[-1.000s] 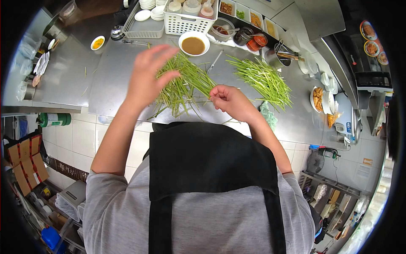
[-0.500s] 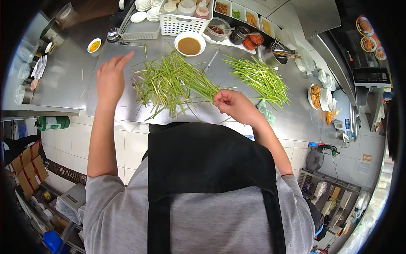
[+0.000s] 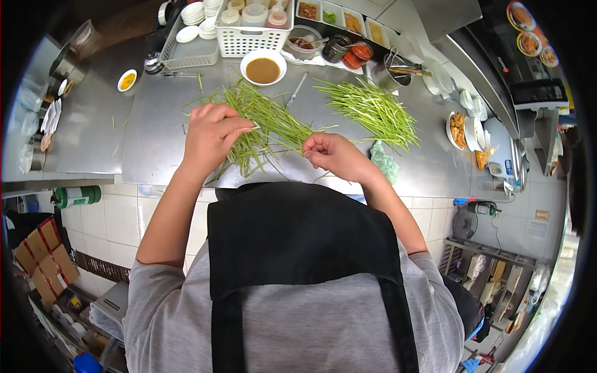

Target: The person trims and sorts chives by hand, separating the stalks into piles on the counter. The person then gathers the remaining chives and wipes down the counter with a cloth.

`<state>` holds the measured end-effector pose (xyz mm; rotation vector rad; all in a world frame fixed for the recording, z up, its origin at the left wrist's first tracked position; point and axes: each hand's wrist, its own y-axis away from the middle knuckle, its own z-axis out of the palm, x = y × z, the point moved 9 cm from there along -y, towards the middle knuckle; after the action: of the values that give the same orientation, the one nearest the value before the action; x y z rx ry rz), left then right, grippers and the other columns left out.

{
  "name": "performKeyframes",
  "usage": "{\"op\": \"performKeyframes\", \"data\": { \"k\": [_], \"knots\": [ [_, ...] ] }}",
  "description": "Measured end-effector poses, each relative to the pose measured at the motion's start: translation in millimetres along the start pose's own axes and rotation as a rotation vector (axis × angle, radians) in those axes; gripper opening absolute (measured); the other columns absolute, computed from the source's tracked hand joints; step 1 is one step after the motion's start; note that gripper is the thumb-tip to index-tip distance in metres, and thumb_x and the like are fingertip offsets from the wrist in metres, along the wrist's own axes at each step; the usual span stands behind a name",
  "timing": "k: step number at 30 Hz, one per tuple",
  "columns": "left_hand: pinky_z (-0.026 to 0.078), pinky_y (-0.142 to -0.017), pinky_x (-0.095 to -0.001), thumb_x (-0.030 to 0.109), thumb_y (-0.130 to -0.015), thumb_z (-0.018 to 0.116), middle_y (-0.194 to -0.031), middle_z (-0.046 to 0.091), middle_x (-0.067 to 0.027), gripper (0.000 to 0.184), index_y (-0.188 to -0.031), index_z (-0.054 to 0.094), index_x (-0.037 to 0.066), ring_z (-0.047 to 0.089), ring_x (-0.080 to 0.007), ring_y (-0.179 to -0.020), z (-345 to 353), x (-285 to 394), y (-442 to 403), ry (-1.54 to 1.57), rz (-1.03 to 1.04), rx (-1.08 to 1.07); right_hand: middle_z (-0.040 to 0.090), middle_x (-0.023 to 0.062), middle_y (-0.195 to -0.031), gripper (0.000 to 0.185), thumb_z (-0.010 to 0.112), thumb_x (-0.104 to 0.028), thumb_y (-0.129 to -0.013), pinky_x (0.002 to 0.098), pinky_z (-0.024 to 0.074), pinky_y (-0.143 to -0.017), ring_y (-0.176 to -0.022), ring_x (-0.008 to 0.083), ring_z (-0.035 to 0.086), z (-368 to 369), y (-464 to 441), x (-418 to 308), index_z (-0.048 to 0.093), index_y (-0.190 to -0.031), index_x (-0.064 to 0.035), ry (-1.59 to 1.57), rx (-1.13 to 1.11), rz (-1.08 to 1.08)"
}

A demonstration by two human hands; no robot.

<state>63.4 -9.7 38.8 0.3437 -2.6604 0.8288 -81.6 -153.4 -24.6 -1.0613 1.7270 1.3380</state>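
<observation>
A loose heap of thin green stalks point(image 3: 267, 112), which look like chives, lies on the steel table. My right hand point(image 3: 333, 154) is closed at the heap's right end, its fingers around the ends of some stalks. Over the heap's left side is my left hand point(image 3: 214, 133), thumb and forefinger pressed together. A small whitish bit shows at those fingertips, too small to name. To the right lies a neater bunch of green stalks point(image 3: 373, 112), apart from both hands. A crumpled pale green cloth point(image 3: 384, 161) rests beyond my right wrist.
Behind the heap stand a bowl of brown sauce point(image 3: 262, 69) and a white basket of bottles point(image 3: 252, 40). A slim metal tool point(image 3: 297, 90) lies between the stalks. A metal pot point(image 3: 392, 76) holds utensils. Fried food fills a plate point(image 3: 457, 130) at right.
My left hand has swung right from beside the heap to over it, and its outstretched fingers have closed to a pinch. My right hand keeps its hold on the stalks. The view has shifted slightly.
</observation>
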Motion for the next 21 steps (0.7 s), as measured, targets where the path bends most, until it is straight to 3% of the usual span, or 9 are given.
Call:
{"op": "performKeyframes", "data": {
  "k": [6,10,11,14,15,17,18,20,21],
  "knots": [
    [0.041,-0.083,-0.0347,0.013,-0.078,0.069,-0.095,0.065,-0.0003,0.014,-0.091,0.073,0.016,0.057,-0.0195,-0.09,-3,1,-1,0.109,-0.007,0.094,0.057,-0.0005,-0.07,0.007,0.059,-0.008,-0.085,0.0245,0.0419,-0.06,-0.063,0.0073,0.049,-1,4,-3,0.057,-0.087,-0.0018,0.052,-0.012,0.008],
    [0.047,-0.077,-0.034,0.01,-0.085,0.063,-0.098,0.066,-0.0059,0.015,-0.096,0.072,0.009,0.061,-0.0231,-0.088,-1,-57,10,0.438,-0.394,0.168,0.058,0.0019,-0.071,0.007,0.059,-0.007,-0.083,0.0263,0.0432,-0.061,-0.064,0.0093,0.05,-30,10,13,0.058,-0.088,-0.0019,0.195,0.058,-0.036],
    [0.049,-0.076,-0.0334,0.009,-0.086,0.06,-0.095,0.067,-0.0078,0.016,-0.098,0.071,0.006,0.062,-0.0244,-0.086,-1,-74,17,0.48,-0.558,0.198,0.059,0.0026,-0.071,0.008,0.059,-0.008,-0.083,0.0268,0.0437,-0.061,-0.064,0.01,0.051,-53,14,19,0.059,-0.09,-0.0028,0.241,0.129,-0.054],
    [0.048,-0.078,-0.0327,0.011,-0.086,0.06,-0.095,0.068,-0.0096,0.024,-0.109,0.068,0.008,0.063,-0.0258,-0.087,1,-83,21,0.261,-0.569,0.056,0.062,0.0047,-0.073,0.011,0.057,-0.01,-0.085,0.027,0.0448,-0.06,-0.064,0.0131,0.054,-139,36,24,0.062,-0.094,-0.0054,0.5,0.43,-0.047],
    [0.048,-0.078,-0.0327,0.011,-0.086,0.06,-0.095,0.068,-0.0096,0.024,-0.109,0.068,0.008,0.063,-0.0258,-0.087,4,-87,26,0.26,-0.571,0.052,0.066,0.006,-0.084,0.015,0.059,-0.016,-0.087,0.0344,0.0469,-0.069,-0.074,0.0189,0.06,-171,45,28,0.064,-0.1,-0.0094,0.639,0.54,-0.02],
    [0.049,-0.08,-0.0339,0.013,-0.086,0.062,-0.103,0.066,-0.0113,0.037,-0.122,0.06,0.011,0.062,-0.0286,-0.091,1,-81,28,-0.098,-0.407,0.092,0.067,0.0066,-0.1,0.021,0.06,-0.023,-0.087,0.0456,0.0449,-0.079,-0.091,0.0247,0.061,-214,67,24,0.066,-0.105,-0.0131,1.308,0.893,0.108],
    [0.049,-0.08,-0.0339,0.013,-0.086,0.062,-0.103,0.066,-0.0113,0.037,-0.122,0.06,0.011,0.062,-0.0286,-0.091,-4,-78,23,-0.098,-0.406,0.087,0.067,0.0066,-0.1,0.021,0.06,-0.023,-0.087,0.0456,0.0449,-0.079,-0.091,0.0247,0.061,-211,67,21,0.066,-0.105,-0.0131,1.305,0.892,0.112],
    [0.048,-0.084,-0.0363,0.017,-0.085,0.064,-0.112,0.063,-0.0125,0.045,-0.128,0.054,0.015,0.06,-0.0305,-0.098,25,-103,45,0.018,-0.915,-0.46,0.065,0.0055,-0.109,0.025,0.062,-0.026,-0.086,0.053,0.0411,-0.085,-0.104,0.0264,0.057,-208,72,7,0.066,-0.108,-0.0151,1.283,1.028,0.191],
    [0.048,-0.084,-0.0363,0.017,-0.085,0.064,-0.112,0.063,-0.0125,0.045,-0.128,0.054,0.015,0.06,-0.0305,-0.098,32,-106,51,0.02,-0.917,-0.463,0.067,0.0063,-0.102,0.025,0.064,-0.025,-0.083,0.0516,0.0426,-0.083,-0.097,0.0258,0.061,-190,61,15,0.066,-0.105,-0.0137,1.238,1.001,0.037]
  ]
}}
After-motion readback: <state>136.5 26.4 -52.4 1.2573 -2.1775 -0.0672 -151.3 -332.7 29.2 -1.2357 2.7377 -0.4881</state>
